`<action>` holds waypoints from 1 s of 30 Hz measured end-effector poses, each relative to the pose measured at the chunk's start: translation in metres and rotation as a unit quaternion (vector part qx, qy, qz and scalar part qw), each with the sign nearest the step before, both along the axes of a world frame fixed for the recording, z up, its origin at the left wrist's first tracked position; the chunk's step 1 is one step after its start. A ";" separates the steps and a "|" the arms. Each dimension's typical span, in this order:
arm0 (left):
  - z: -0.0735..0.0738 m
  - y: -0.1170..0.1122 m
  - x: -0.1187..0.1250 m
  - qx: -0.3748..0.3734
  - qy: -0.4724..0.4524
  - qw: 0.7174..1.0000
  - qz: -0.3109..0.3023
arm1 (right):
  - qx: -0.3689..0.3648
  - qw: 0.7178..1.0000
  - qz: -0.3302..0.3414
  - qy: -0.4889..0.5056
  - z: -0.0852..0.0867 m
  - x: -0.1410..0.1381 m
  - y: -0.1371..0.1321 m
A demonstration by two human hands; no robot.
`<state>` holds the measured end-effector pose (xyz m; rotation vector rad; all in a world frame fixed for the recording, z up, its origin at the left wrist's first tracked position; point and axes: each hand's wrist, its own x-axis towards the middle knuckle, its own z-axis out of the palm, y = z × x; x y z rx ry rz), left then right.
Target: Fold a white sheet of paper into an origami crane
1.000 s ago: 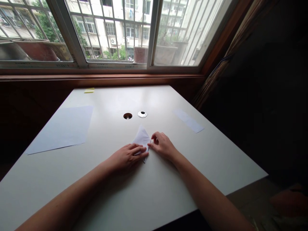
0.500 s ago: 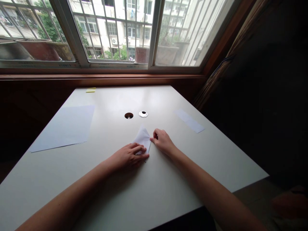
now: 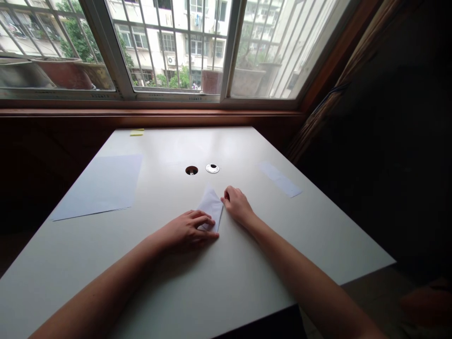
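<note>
Centre frame: I'm steadying folded paper, left hand loosely spread on it, apparently against slipping; right hand, half-curled, is touching its edge, grip unclear.

White folded paper – narrowing to a tip at its far end – lies on the tabletop, lower left under the left hand, right corner by the right hand
</note>
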<state>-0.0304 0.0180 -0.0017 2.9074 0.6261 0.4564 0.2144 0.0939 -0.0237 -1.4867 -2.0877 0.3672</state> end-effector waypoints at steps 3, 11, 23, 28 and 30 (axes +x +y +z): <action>-0.002 0.000 -0.002 0.014 -0.002 1.000 0.027 | 0.008 0.996 -0.003 0.090 -0.001 0.003 -0.002; -0.007 0.006 -0.004 0.024 -0.004 0.998 0.056 | 0.056 0.986 0.150 0.050 0.002 0.007 -0.009; -0.002 0.031 -0.035 -0.072 -0.118 0.982 0.127 | 0.058 0.980 0.190 0.034 0.002 0.008 -0.006; -0.005 0.035 -0.033 -0.069 -0.102 0.988 0.088 | 0.058 0.976 0.208 0.025 0.006 0.007 -0.008; -0.006 0.035 -0.031 -0.058 -0.088 0.991 0.084 | 0.065 0.974 0.215 0.019 0.007 0.006 -0.009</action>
